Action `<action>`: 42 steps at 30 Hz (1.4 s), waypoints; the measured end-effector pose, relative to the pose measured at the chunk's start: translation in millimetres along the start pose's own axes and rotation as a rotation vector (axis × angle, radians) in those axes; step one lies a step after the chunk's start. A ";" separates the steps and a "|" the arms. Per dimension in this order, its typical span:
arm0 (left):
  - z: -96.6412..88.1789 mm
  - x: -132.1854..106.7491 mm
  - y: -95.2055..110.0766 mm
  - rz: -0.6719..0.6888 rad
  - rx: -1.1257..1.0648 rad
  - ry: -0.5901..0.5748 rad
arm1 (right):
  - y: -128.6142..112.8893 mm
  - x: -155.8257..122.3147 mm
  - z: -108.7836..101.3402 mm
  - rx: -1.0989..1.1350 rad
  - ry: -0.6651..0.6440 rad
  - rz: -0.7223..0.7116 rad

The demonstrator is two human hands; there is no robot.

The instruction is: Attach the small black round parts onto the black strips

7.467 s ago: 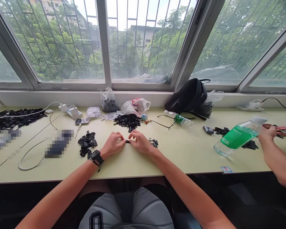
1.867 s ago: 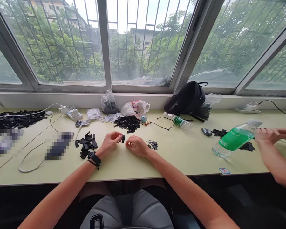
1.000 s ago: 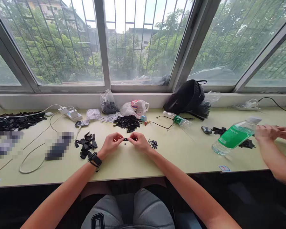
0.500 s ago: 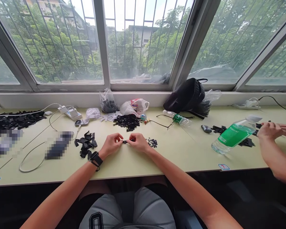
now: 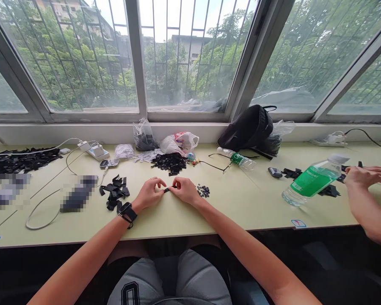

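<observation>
My left hand (image 5: 148, 195) and my right hand (image 5: 186, 190) meet at the middle of the pale green desk (image 5: 241, 212). Their fingertips pinch a small black piece (image 5: 167, 190) between them, partly hidden by my fingers. Just left of my left hand lies a loose heap of flat black pieces (image 5: 114, 192). A small cluster of dark rings (image 5: 203, 191) sits close to my right hand. Further ahead is a second black heap (image 5: 169, 163).
At the right, a co-worker's hands (image 5: 365, 176) work behind a tipped water bottle with a green label (image 5: 311, 182). Along the window stand plastic bags (image 5: 143, 135), a black backpack (image 5: 247, 127), glasses (image 5: 216, 164) and a power strip (image 5: 93, 149) with cables.
My hands have come together from their earlier spread, and both now pinch the small black piece. My head view has shifted slightly. The co-worker's hands stay at the right.
</observation>
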State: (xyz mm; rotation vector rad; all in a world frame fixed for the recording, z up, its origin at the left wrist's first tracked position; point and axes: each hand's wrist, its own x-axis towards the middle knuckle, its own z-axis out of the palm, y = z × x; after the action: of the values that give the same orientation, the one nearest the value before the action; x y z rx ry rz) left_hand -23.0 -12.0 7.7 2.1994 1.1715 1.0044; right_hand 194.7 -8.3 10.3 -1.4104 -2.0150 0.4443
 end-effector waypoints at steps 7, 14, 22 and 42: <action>-4.8 -3.3 12.5 0.194 0.054 -0.141 | 2.5 0.2 -4.3 -0.230 0.108 0.105; -5.6 -3.8 15.2 0.203 0.082 -0.145 | 6.1 5.2 -16.3 -0.160 0.151 0.062; 0.8 -1.7 8.8 0.177 0.130 -0.102 | 55.3 17.4 -89.2 -0.092 0.251 0.149; 4.5 -6.3 3.9 0.116 0.330 -0.157 | 58.3 1.7 -108.0 0.120 -0.428 0.054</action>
State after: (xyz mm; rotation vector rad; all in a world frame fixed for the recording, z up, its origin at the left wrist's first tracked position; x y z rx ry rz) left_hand -19.8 -19.6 5.0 2.5759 1.2195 0.7047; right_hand 307.5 6.2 56.4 -1.3844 -2.2370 0.9419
